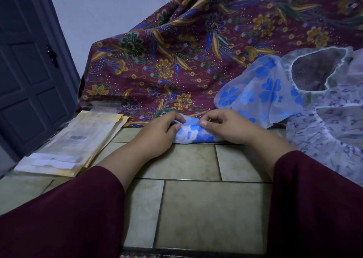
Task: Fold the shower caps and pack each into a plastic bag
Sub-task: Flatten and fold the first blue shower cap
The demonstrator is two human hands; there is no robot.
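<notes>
Folded shower cap (196,133): white, blue clover-like flowers. Loose cap (259,92) at 2 o'clock: same blue print. Cap pile (330,124) at 3 o'clock: white, small purple-blue sprigs. Draped cloth (196,41): maroon batik, gold, blue, green florals. Sleeves (64,214): maroon. Floor tiles (196,208): beige. Bags (78,141): yellowish clear.

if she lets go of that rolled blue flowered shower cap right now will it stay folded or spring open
It will probably loosen. The rolled blue-flowered translucent plastic shower cap looks thin and floppy, like the unfolded blue-flowered cap slumped beside it. Both the left hand and right hand pinch it in their grip, suggesting it needs holding. It seems light and probably slick on the glazed floor tiles.
</notes>
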